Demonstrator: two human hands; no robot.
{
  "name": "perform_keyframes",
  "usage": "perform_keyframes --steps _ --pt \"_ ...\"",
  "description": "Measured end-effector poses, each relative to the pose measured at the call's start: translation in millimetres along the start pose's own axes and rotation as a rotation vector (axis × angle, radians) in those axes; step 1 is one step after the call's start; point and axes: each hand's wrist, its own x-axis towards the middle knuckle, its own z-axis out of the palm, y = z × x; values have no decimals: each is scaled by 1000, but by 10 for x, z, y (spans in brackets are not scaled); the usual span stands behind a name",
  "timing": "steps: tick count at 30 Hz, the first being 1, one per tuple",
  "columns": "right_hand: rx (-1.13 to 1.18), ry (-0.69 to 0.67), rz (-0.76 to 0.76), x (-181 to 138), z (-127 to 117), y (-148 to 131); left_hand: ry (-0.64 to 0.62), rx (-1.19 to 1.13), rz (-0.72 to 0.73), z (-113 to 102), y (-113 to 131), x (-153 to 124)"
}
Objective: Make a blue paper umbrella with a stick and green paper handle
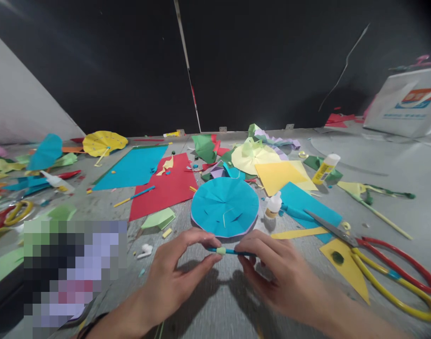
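Between my two hands lies a thin blue paper stick with a pale green band around it, held level just above the table. My left hand pinches its left end near the band, thumb below and fingers above. My right hand grips the other end, and its fingers hide part of the stick. Just beyond my fingers sits a round pleated blue paper disc with a purple edge showing beneath. A small white glue bottle stands to the disc's right.
Large scissors with red and yellow handles lie at right, near a glue stick. Red paper, blue paper and a yellow pleated disc spread at left. White earbuds rest by my left hand. A white bag stands far right.
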Motion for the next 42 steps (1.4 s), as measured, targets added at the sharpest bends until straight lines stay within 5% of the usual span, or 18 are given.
perform_keyframes --steps 8,14,21,31,42 --pt "81 25 37 14 4 57 -85 6 67 -88 -15 103" --pt "123 244 32 84 -73 68 77 353 -87 -68 -268 273" --pt "206 367 -92 81 -69 -3 60 486 -86 21 -410 261" --pt "171 208 -50 15 -5 61 -76 651 -86 14 -388 279" --pt "62 77 209 27 64 154 4 662 -87 -36 -344 254"
